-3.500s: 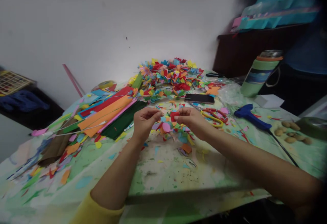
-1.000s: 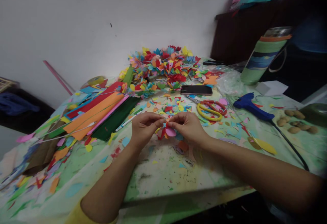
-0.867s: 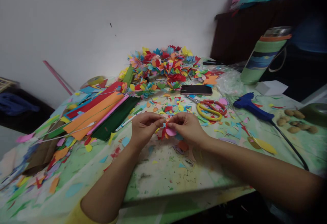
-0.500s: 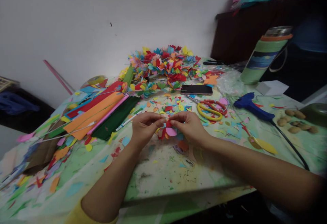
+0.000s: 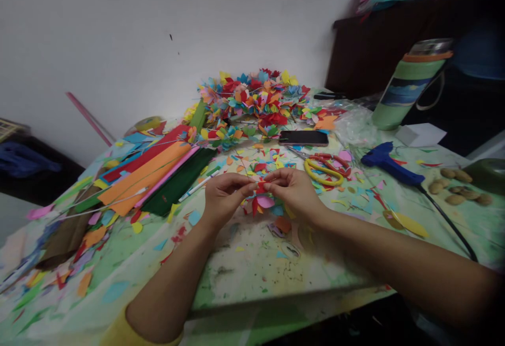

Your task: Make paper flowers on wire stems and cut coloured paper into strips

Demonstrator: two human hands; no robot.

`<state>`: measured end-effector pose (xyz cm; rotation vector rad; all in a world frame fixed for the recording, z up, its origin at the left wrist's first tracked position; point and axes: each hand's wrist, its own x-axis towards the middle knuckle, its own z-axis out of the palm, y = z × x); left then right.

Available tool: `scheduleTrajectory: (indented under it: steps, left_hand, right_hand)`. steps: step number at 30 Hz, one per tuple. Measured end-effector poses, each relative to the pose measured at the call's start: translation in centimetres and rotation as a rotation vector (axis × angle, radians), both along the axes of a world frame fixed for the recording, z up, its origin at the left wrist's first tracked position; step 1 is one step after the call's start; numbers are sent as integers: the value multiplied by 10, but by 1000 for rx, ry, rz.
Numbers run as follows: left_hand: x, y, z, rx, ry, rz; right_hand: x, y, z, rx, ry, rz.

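Note:
Over the near middle of the table, my left hand (image 5: pixel 223 196) is closed in a pinch on a thin wire (image 5: pixel 243 166), whose free end sticks up past the fingers. My right hand (image 5: pixel 298 194), thumb and forefinger also pressed together, grips a small red paper petal (image 5: pixel 261 186) right beside the left fingertips. Just below the fingers hangs a cluster of paper petals (image 5: pixel 264 202) in pink, red and other colours. The fingers partly cover where petal and wire meet.
Yellow- and red-handled scissors (image 5: pixel 323 171), a phone (image 5: pixel 303 138) and a blue glue gun (image 5: pixel 392 166) lie beyond and right. Behind is a heap of paper flowers (image 5: pixel 256 96). Orange paper (image 5: pixel 145 177) lies left; a green bottle (image 5: pixel 406 88) stands right. Paper scraps are scattered around.
My right hand has shifted slightly right and up, its fingertips a little farther from the left ones, showing more of the red petal. The left hand has barely moved.

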<state>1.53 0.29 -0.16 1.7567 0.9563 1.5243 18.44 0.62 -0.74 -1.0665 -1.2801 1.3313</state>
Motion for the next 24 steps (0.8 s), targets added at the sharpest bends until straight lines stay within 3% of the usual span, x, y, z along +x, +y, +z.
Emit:
scheduleTrajectory:
  steps: [5, 13, 24]
  left_hand:
    - [0, -1, 0, 15, 29, 22]
    - [1, -2, 0, -18, 26, 41]
    - [2, -2, 1, -1, 22, 40]
  right_hand:
    - [-1, -1, -4, 35, -62, 47]
    - [0, -4, -6, 325, -315, 58]
    - [1, -7, -4, 341, -519, 112]
